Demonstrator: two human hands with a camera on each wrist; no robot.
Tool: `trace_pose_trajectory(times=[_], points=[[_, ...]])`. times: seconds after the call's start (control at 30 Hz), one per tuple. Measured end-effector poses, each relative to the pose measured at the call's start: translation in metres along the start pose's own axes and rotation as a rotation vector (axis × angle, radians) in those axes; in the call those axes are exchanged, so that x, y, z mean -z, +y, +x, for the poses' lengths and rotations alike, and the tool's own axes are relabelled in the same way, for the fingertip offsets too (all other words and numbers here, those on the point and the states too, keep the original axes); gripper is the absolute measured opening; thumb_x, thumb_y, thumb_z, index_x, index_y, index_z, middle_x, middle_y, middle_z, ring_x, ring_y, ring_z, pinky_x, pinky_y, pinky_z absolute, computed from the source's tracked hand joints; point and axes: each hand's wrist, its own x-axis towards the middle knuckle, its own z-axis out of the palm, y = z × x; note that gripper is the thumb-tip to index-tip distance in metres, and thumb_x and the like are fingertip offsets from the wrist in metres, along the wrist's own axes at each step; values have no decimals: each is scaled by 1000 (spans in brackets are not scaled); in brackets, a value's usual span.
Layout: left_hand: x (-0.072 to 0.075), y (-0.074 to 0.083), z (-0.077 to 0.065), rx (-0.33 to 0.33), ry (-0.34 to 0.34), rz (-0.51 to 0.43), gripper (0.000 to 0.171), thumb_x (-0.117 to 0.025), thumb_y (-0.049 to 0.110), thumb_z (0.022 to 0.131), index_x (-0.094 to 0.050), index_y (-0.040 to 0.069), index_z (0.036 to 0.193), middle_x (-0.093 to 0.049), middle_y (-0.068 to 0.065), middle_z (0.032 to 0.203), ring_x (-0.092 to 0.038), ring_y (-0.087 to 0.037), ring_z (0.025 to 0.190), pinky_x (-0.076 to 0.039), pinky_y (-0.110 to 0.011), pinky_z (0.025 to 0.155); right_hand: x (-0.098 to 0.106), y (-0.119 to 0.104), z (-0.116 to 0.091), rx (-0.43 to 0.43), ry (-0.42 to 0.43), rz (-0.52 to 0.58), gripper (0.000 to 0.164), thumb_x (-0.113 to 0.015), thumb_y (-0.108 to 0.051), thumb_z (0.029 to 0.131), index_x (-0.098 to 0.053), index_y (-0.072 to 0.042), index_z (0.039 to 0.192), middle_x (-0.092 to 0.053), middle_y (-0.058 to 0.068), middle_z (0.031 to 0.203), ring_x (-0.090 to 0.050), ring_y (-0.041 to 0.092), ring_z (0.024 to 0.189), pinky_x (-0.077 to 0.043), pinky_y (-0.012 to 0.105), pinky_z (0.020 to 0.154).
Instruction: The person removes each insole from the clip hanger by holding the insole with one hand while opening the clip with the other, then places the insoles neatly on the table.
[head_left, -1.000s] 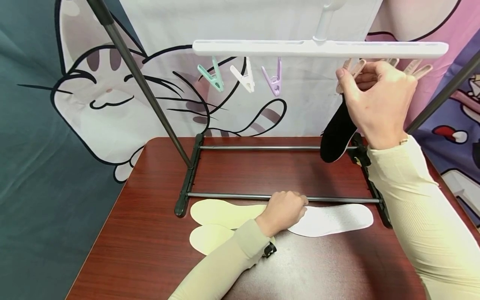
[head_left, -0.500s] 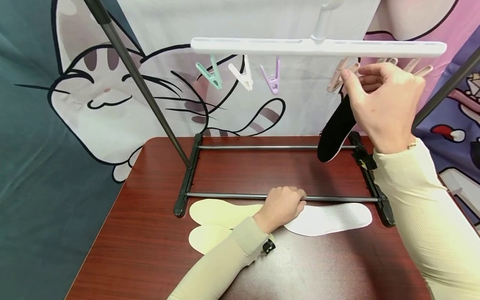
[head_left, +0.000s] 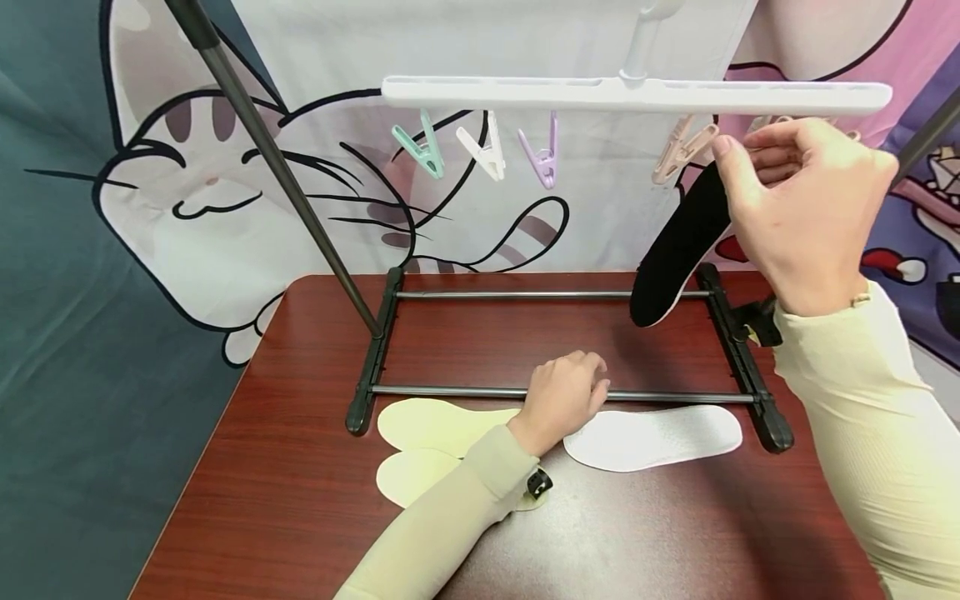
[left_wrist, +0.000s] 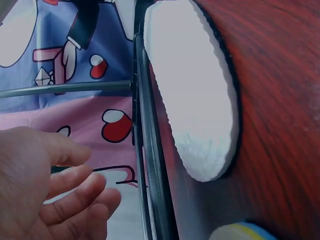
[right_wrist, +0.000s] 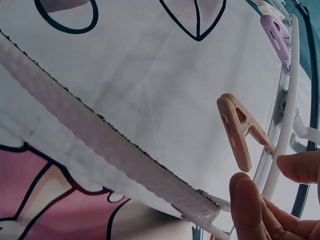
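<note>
A black insole with a pale underside (head_left: 678, 246) hangs tilted beneath the right part of a white hanger bar (head_left: 525, 93). My right hand (head_left: 813, 217) is beside its upper end, which the hand partly hides in the head view. In the right wrist view, thumb and fingers are spread apart with nothing between them, near a peach clothespin (right_wrist: 235, 130) and the insole's edge (right_wrist: 110, 135). My left hand (head_left: 562, 396), fingers loosely curled and holding nothing, hovers over the stand's front rail (head_left: 675, 398). A white insole (head_left: 660, 437) lies just right of it.
Two pale yellow insoles (head_left: 431, 421) lie on the brown table (head_left: 285, 500), partly under the left forearm. Mint (head_left: 423, 146), white (head_left: 487, 146) and lilac (head_left: 543, 150) clothespins hang from the bar. A dark slanted pole (head_left: 277, 167) rises at left; a cat-print cloth (head_left: 225, 200) hangs behind.
My right hand has moved right and slightly down, away from the peach clothespin, while the black insole stays hanging. My left hand has come off the front rail and risen slightly.
</note>
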Motion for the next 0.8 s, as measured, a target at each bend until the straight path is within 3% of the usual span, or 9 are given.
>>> trace_pose_trajectory(times=[0.13, 0.27, 0.53, 0.8], points=[[0, 0, 5, 54, 43, -57, 25, -71, 32, 91, -68, 16, 110, -64, 5, 89, -66, -15, 69, -48, -28, 53, 2, 4, 0, -31, 32, 11, 45, -72, -42, 84, -77, 1, 99, -75, 5, 85, -52, -22, 65, -43, 3, 71], [1, 0, 12, 108, 60, -81, 42, -73, 39, 89, -62, 15, 122, -63, 1, 105, -68, -18, 83, -50, -32, 55, 3, 7, 0, -20, 57, -4, 44, -72, -42, 84, -76, -3, 101, -76, 15, 91, -52, -23, 65, -44, 3, 71], [1, 2, 26, 151, 99, -143, 74, -78, 48, 83, -46, 12, 139, -52, -5, 122, -58, -20, 104, -55, -32, 67, 2, 10, -1, -8, 102, -43, 23, -71, -48, 84, -65, -30, 98, -76, 15, 91, -50, -25, 64, -41, 1, 69], [-4, 5, 39, 200, 117, -157, 81, -79, 52, 80, -43, 13, 141, -50, -5, 123, -57, -20, 104, -55, -31, 66, 4, 8, -3, -82, 91, -140, 46, -70, -49, 85, -72, -9, 108, -76, 16, 98, -43, -29, 65, -40, 2, 73]])
